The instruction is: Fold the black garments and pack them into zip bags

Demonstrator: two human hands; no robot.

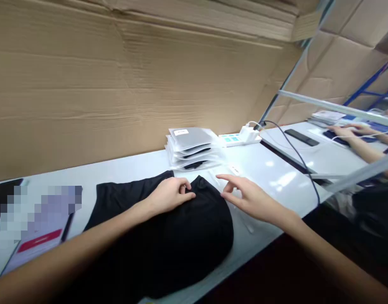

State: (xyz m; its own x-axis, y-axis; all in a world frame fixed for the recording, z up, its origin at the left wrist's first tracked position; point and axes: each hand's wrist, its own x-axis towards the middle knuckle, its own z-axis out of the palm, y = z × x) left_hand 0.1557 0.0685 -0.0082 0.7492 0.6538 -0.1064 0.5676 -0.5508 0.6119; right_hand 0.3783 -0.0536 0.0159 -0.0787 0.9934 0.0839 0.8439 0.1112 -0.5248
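Note:
A black cloth garment [194, 236] is spread over the near part of the white table, its kind hard to tell. My left hand [171, 193] rests on its upper part, fingers curled and thumb close to the index fingertip, seemingly pinching the fabric. My right hand [247, 198] hovers at the garment's right edge, fingers bent but apart, with nothing visible in them. Beneath and beside the right hand lies a clear plastic bag [244, 217], partly hidden. Behind the hands is a stack of frosted plastic bags [194, 147] with dark contents and a white label on top.
Along the back stands a cardboard wall [143, 93]. A power strip [234, 139] with chargers and cables sits right of the stack. At left lies a phone-like device [44, 228], partly pixelated. Beyond a metal frame [336, 107], another person's hands [348, 131] work on dark cloth.

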